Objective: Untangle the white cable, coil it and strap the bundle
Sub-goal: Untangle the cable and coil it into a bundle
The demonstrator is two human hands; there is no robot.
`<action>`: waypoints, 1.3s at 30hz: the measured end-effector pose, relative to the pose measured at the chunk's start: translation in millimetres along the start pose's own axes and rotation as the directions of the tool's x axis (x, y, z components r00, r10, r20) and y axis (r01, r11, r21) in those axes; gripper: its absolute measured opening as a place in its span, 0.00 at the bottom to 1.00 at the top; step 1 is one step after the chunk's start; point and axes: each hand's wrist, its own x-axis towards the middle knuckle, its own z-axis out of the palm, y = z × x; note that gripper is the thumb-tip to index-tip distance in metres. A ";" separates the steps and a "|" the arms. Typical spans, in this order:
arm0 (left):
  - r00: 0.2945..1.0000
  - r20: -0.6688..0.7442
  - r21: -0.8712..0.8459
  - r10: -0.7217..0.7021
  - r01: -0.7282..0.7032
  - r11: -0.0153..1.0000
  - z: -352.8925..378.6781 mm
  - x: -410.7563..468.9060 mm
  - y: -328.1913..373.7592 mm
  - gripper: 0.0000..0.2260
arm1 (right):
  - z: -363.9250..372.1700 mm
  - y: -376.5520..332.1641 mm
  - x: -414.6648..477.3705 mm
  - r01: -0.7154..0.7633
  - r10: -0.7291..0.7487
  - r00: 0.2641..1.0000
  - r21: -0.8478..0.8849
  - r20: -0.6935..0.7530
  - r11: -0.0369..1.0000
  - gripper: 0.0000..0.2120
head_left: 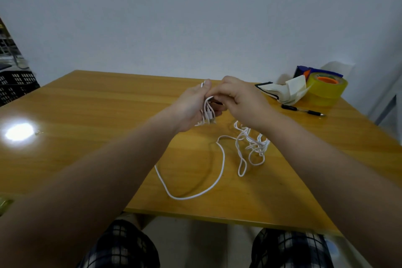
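Above table (pixel 108 115), left hand (pixel 191 104), right hand (pixel 245 104) gripping white cable (pixel 223 161)

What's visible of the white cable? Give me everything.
The white cable is thin, round and plastic-looking. A few loops are gathered in the left hand, above the table. The right hand curls its fingers against them; its grip is hidden. A long slack loop lies on the wood toward the near edge, and a tangled clump sits under the right wrist.
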 end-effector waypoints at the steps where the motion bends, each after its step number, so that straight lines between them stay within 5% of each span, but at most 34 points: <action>1: 1.000 0.008 -0.006 -0.006 0.006 1.000 0.8 0.8 0.0 0.14 | 0.2 -0.2 0.5 -0.012 0.012 1.000 0.000 -0.015 1.000 0.10; 5: 0.997 0.061 -0.047 -0.048 0.051 0.998 3.4 -3.3 -1.0 0.19 | -3.1 1.0 4.9 -0.086 0.091 0.989 0.051 -0.115 0.995 0.01; 13: 0.981 0.121 0.335 -0.153 0.104 0.936 -7.2 -10.6 10.1 0.18 | -18.9 22.3 2.4 -0.210 0.206 0.977 -0.097 -0.050 0.973 0.21; 16: 0.979 0.154 0.444 -0.132 0.051 0.895 -15.1 -15.9 12.3 0.09 | -26.6 30.5 -3.5 -0.229 0.229 0.973 -0.027 0.002 0.973 0.19; 20: 0.996 0.065 0.467 -0.058 0.021 0.884 -28.1 -15.2 5.4 0.10 | -35.3 45.2 -10.2 -0.300 0.300 0.954 0.049 0.009 0.953 0.17; 27: 0.974 -0.219 0.042 -0.056 0.067 0.997 -64.0 -6.7 -7.2 0.23 | -52.3 65.2 -23.3 -0.314 0.317 0.946 0.055 -0.071 0.948 0.15; 32: 0.992 0.027 -0.446 -0.120 0.119 0.887 -41.3 -14.4 -14.0 0.27 | -28.1 62.8 -23.9 -0.410 0.410 0.912 0.002 -0.017 0.912 0.20; 39: 0.995 0.092 -0.545 0.048 0.010 0.839 -7.9 -29.2 0.4 0.33 | 7.4 58.9 -29.5 -0.540 0.581 0.801 -0.246 0.141 0.805 0.20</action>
